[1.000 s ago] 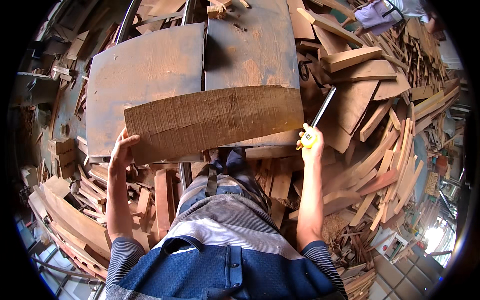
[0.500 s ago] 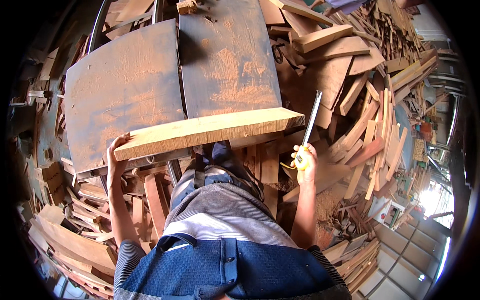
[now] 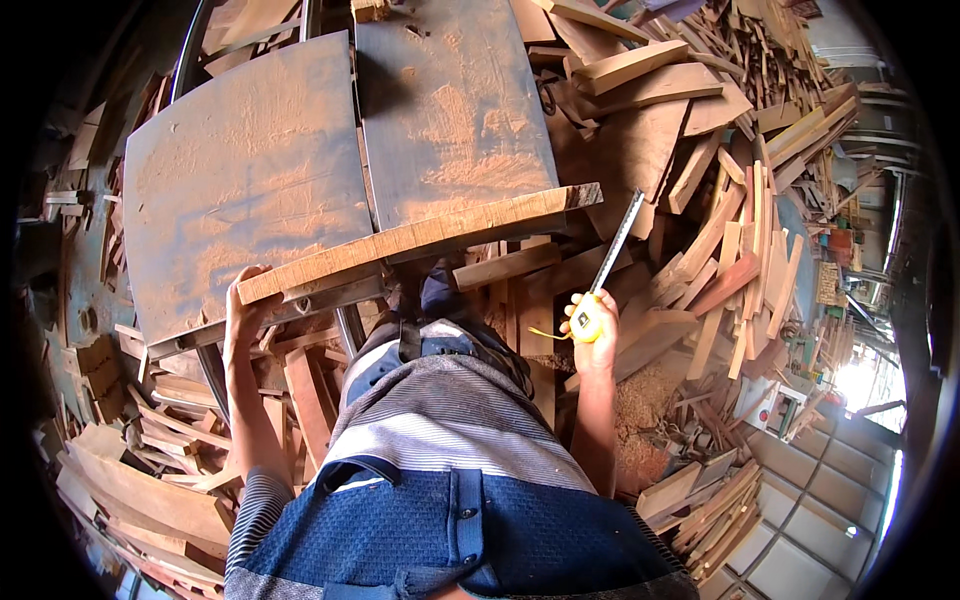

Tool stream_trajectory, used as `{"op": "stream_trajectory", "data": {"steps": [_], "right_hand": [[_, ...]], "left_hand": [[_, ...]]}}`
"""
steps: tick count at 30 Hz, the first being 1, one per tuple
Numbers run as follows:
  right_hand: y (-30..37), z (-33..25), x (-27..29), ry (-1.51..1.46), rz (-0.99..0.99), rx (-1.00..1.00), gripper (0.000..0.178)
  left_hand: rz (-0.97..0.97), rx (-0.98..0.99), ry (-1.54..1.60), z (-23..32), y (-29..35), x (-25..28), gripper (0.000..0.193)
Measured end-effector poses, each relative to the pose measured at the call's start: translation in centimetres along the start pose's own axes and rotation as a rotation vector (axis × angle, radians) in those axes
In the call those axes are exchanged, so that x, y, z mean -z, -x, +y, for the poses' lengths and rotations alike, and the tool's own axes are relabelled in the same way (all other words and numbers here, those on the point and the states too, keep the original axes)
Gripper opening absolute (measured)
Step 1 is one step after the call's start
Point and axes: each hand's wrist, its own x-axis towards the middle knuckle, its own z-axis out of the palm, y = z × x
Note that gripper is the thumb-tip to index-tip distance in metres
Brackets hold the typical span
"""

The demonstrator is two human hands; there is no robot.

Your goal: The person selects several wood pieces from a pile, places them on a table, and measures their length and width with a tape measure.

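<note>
A long, thick wooden plank lies across the near edge of the metal table, its sawn edge turned up toward me. My left hand is closed round the plank's left end, the thumb on top and the other fingers partly hidden behind and below it. The right end sticks out past the table, unsupported by a hand. Off to the right, my right hand grips a yellow tape measure with a length of blade drawn out, pointing up and away. The blade's tip is apart from the plank. A yellow strap dangles from the case.
The metal table has two sawdust-strewn plates with a narrow gap between. Scrap boards are heaped at its right, and more offcuts lie at the lower left. Sawdust covers ground beside my right forearm. Stacked planks lie lower right.
The plank has rolled so its broad face is less visible and its narrow edge faces up. My right hand with the tape measure has shifted slightly left and nearer to me.
</note>
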Motion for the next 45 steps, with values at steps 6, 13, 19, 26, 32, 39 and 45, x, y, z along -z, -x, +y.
{"op": "stream_trajectory", "data": {"steps": [6,13,19,26,32,39,45], "right_hand": [[-1.4,-0.5,1.1,0.146,0.189,-0.036,0.039],[-7.3,-2.0,1.1,0.225,0.167,-0.080,0.076],[-16.7,-2.1,-0.3,0.528,-0.063,-0.035,0.086],[-22.0,-2.6,-5.9,0.598,-0.334,-0.132,0.044],[-23.2,-1.9,-10.9,0.844,-0.278,-0.213,0.021],[-20.2,3.5,-13.1,0.893,-0.344,-0.321,0.013],[-16.4,3.7,-12.5,0.899,-0.267,-0.261,0.058]], "left_hand": [[0.130,-0.013,0.170,-2.6,-0.1,-0.8,0.067],[0.408,-0.082,0.401,-3.5,2.3,-3.2,0.070],[0.354,-0.030,0.419,-2.4,1.8,-3.4,0.055],[0.344,-0.101,0.416,0.4,-2.1,-3.0,0.043],[0.477,-0.019,0.251,-1.6,-7.4,-1.2,0.030],[0.564,0.266,-0.416,-3.3,-8.3,5.1,0.037],[0.647,0.185,-1.032,-3.7,-5.6,1.9,0.062]]}}
